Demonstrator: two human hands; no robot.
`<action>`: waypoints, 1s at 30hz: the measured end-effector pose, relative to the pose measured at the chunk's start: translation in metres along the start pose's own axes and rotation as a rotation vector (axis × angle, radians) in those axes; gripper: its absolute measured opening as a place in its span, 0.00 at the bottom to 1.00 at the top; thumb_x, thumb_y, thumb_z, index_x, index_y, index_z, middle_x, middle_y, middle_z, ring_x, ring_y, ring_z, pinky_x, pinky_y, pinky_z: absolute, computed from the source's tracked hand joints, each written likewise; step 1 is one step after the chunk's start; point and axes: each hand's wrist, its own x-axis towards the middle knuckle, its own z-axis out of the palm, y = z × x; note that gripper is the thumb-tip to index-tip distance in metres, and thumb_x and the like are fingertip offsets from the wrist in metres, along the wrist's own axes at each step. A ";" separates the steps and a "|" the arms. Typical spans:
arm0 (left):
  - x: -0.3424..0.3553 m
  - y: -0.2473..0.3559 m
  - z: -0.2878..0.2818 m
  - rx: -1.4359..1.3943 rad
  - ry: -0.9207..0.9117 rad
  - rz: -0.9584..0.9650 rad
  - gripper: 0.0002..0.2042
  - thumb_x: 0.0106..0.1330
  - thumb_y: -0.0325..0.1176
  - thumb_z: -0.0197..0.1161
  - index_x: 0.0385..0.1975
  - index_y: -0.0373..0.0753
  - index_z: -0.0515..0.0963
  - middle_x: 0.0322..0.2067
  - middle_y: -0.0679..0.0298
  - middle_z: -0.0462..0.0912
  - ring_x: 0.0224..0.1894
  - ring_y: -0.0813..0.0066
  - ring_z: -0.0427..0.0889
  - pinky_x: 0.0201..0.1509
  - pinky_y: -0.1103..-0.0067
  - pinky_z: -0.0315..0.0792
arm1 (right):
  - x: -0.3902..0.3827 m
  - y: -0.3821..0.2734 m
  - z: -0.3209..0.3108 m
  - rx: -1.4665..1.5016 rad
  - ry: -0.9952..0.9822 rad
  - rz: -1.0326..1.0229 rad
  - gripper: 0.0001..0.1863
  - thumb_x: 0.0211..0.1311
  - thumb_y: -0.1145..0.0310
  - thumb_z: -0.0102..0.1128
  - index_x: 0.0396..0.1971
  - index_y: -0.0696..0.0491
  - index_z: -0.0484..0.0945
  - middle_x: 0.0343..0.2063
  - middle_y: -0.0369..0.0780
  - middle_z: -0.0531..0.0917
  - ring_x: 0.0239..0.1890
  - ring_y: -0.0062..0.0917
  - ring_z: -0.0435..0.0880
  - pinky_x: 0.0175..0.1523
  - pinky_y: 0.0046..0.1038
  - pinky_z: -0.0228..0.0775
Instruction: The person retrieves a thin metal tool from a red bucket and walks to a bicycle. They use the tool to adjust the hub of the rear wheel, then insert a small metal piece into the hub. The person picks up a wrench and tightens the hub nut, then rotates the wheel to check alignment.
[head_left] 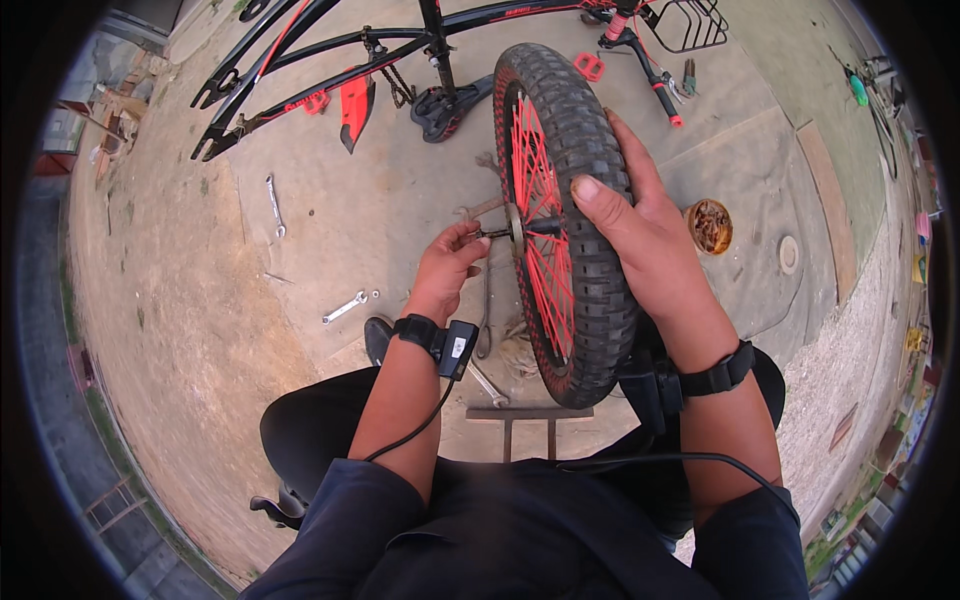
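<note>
A bicycle wheel point(590, 200) with a knobby black tyre and red spokes stands upright in front of me. My right hand point(640, 225) grips the tyre's right side, with the thumb across the tread. At the hub's left side, my left hand point(455, 260) pinches the end of the axle point(492, 234) between thumb and fingers. A round metal disc or sprocket point(515, 230) sits on the hub there. Whether a small nut is also between the left fingers cannot be made out.
A bicycle frame point(370, 45) lies upside down beyond the wheel, its saddle point(445, 112) on the ground sheet. Wrenches point(275, 205) lie to the left, another wrench point(487, 385) near my legs. A tub of brown grease point(709, 226) and a round lid point(789, 255) are at right.
</note>
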 end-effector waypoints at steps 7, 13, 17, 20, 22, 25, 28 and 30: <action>0.004 -0.011 -0.012 -0.060 -0.021 -0.016 0.15 0.71 0.35 0.66 0.54 0.39 0.80 0.42 0.69 0.84 0.43 0.80 0.82 0.43 0.79 0.72 | 0.004 0.007 0.010 -0.040 -0.024 0.016 0.43 0.72 0.58 0.63 0.77 0.60 0.51 0.63 0.45 0.74 0.65 0.27 0.72 0.69 0.29 0.65; 0.006 -0.005 -0.002 0.098 0.072 0.010 0.21 0.71 0.47 0.66 0.47 0.31 0.82 0.37 0.62 0.85 0.34 0.78 0.80 0.40 0.78 0.75 | -0.006 0.011 -0.001 -0.179 0.021 0.078 0.40 0.78 0.49 0.52 0.80 0.51 0.48 0.63 0.45 0.75 0.58 0.28 0.82 0.51 0.24 0.78; 0.003 -0.008 0.003 0.092 0.090 0.062 0.15 0.67 0.35 0.67 0.46 0.31 0.82 0.38 0.59 0.86 0.37 0.74 0.82 0.43 0.77 0.77 | -0.008 0.013 0.009 -0.165 0.107 0.003 0.39 0.75 0.49 0.54 0.79 0.49 0.53 0.62 0.44 0.76 0.54 0.26 0.81 0.50 0.22 0.74; 0.012 -0.029 0.008 -0.009 0.127 0.195 0.16 0.61 0.25 0.65 0.49 0.31 0.81 0.41 0.55 0.87 0.41 0.69 0.84 0.47 0.76 0.78 | -0.006 0.022 0.000 -0.191 0.094 0.041 0.39 0.76 0.49 0.52 0.79 0.49 0.53 0.66 0.41 0.72 0.58 0.28 0.80 0.51 0.22 0.74; 0.010 -0.014 0.014 -0.059 0.121 0.210 0.19 0.57 0.20 0.63 0.52 0.31 0.80 0.44 0.52 0.86 0.45 0.65 0.85 0.50 0.74 0.78 | -0.004 0.019 -0.005 -0.199 0.083 0.030 0.38 0.77 0.49 0.51 0.79 0.48 0.53 0.66 0.41 0.73 0.58 0.30 0.80 0.52 0.23 0.74; 0.002 -0.002 0.011 0.210 0.271 0.272 0.22 0.55 0.23 0.64 0.52 0.30 0.78 0.48 0.47 0.84 0.51 0.53 0.83 0.56 0.69 0.76 | -0.001 0.020 -0.009 -0.183 0.076 0.029 0.38 0.77 0.49 0.51 0.79 0.48 0.53 0.66 0.41 0.73 0.59 0.30 0.80 0.53 0.24 0.74; -0.012 0.012 0.004 0.324 0.372 0.331 0.21 0.55 0.26 0.64 0.51 0.30 0.78 0.46 0.44 0.82 0.51 0.47 0.82 0.57 0.66 0.76 | 0.001 0.026 -0.015 -0.138 0.045 0.040 0.38 0.77 0.50 0.51 0.79 0.48 0.52 0.65 0.41 0.73 0.59 0.30 0.80 0.54 0.25 0.73; -0.021 0.031 0.000 0.358 0.404 0.384 0.20 0.56 0.28 0.64 0.50 0.30 0.78 0.45 0.44 0.82 0.50 0.45 0.81 0.56 0.64 0.75 | 0.002 0.027 -0.020 -0.148 0.045 0.043 0.38 0.77 0.50 0.51 0.79 0.48 0.52 0.66 0.41 0.73 0.59 0.30 0.80 0.55 0.26 0.72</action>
